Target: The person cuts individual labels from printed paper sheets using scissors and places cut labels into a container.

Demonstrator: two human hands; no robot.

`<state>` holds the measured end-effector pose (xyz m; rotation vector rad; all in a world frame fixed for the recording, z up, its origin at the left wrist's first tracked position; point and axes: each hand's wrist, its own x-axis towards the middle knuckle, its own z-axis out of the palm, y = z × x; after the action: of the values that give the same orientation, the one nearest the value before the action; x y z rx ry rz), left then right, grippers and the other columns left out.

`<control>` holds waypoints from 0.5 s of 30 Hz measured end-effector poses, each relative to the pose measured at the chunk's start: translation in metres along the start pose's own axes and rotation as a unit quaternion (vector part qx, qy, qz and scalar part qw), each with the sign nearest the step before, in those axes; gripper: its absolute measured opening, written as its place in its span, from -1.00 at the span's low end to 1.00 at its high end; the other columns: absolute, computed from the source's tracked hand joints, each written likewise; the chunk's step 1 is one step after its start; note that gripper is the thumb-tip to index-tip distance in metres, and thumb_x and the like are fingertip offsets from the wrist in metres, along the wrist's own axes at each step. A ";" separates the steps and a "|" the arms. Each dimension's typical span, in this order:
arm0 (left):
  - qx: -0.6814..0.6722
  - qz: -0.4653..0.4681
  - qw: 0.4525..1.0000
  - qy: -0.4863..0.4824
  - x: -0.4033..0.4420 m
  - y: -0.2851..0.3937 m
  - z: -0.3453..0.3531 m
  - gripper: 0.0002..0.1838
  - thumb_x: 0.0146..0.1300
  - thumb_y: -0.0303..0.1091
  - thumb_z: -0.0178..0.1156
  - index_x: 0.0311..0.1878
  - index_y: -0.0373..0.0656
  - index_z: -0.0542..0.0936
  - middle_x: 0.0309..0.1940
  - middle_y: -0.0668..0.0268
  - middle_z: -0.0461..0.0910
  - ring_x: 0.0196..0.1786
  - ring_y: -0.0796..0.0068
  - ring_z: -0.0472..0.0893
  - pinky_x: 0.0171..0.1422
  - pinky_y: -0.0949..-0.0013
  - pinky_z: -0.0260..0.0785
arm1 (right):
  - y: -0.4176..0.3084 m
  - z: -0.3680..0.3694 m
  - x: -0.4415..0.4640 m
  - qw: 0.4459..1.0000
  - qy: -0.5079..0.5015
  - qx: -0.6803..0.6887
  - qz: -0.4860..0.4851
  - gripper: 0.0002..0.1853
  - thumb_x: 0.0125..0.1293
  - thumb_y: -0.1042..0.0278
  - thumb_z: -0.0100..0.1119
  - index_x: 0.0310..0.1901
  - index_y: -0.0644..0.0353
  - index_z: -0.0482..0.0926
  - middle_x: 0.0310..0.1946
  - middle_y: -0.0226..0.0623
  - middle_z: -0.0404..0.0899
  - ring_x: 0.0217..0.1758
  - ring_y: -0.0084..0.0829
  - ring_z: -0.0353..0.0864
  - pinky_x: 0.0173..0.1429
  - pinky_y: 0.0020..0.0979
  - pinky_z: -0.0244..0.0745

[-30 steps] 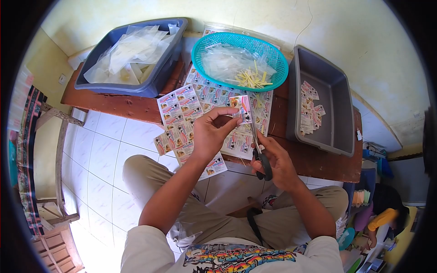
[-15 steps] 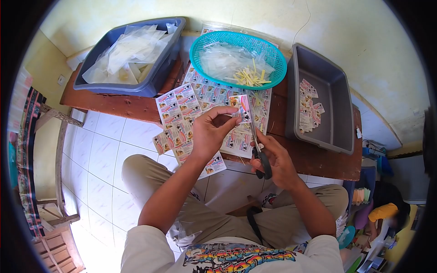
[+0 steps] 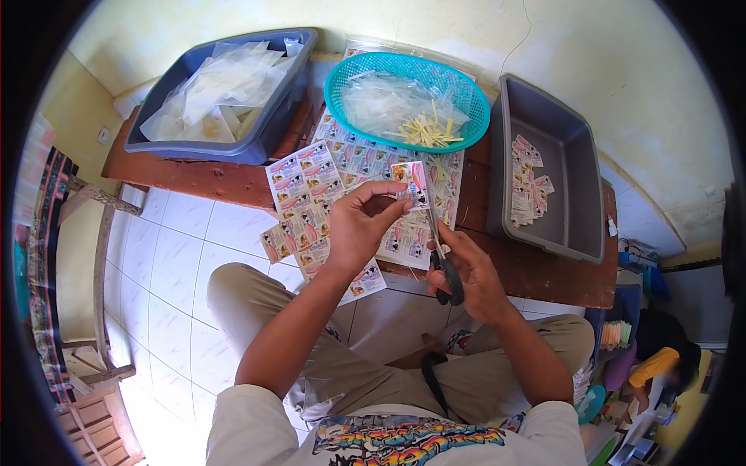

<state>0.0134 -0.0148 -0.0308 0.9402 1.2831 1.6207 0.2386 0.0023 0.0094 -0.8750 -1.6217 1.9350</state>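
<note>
Between thumb and forefinger, my left hand (image 3: pixel 362 221) pinches a small printed label (image 3: pixel 415 183) held up above the bench. My right hand (image 3: pixel 475 276) grips black-handled scissors (image 3: pixel 451 281), whose blades run up along the label's right edge. Whether the blades are fully closed I cannot make out. Uncut printed sheets (image 3: pixel 305 180) of the same labels lie beside and beneath my left hand, some overhanging the bench edge. More sheets lie flat under the scissors.
A turquoise basket (image 3: pixel 336 116) holds clear plastic bags and thin yellow strips. At left, a blue-grey tub (image 3: pixel 268 128) is piled with plastic bags. The grey tray (image 3: pixel 571 167) at right contains several cut labels (image 3: pixel 530 186). All stand on a brown wooden bench (image 3: pixel 548 272). Another person (image 3: pixel 660 361) bends at lower right.
My hands, the label and the scissors look almost unmoved. The other person at lower right has shifted an arm slightly.
</note>
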 end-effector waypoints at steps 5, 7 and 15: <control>-0.002 -0.003 1.000 -0.001 0.000 0.001 0.000 -0.75 0.34 -0.57 0.49 0.07 -0.28 0.76 -0.13 0.26 0.84 -0.08 0.61 0.77 0.07 0.49 0.65 | -0.004 0.001 0.001 1.000 0.002 -0.012 0.000 -0.05 0.38 0.51 0.51 0.70 0.26 0.15 0.17 -0.30 0.37 0.00 -0.56 0.56 0.04 -0.51 0.68; 0.002 -0.001 1.000 -0.001 0.000 0.003 0.000 -0.75 0.34 -0.57 0.49 0.07 -0.29 0.76 -0.13 0.26 0.84 -0.08 0.61 0.77 0.07 0.49 0.64 | -0.004 0.001 0.001 1.000 0.002 -0.017 -0.001 -0.05 0.38 0.51 0.50 0.69 0.26 0.14 0.17 -0.30 0.37 0.00 -0.56 0.56 0.03 -0.50 0.69; -0.002 0.006 1.000 0.002 0.001 -0.006 0.000 -0.75 0.34 -0.56 0.50 0.06 -0.27 0.77 -0.14 0.26 0.84 -0.08 0.61 0.77 0.05 0.49 0.64 | -0.004 0.001 0.000 1.000 -0.003 -0.011 0.002 -0.06 0.39 0.51 0.49 0.69 0.27 0.14 0.18 -0.28 0.38 -0.01 -0.55 0.57 0.04 -0.47 0.73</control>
<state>0.0140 -0.0132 -0.0363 0.9450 1.2772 1.6352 0.2373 0.0026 0.0133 -0.8838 -1.6493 1.9272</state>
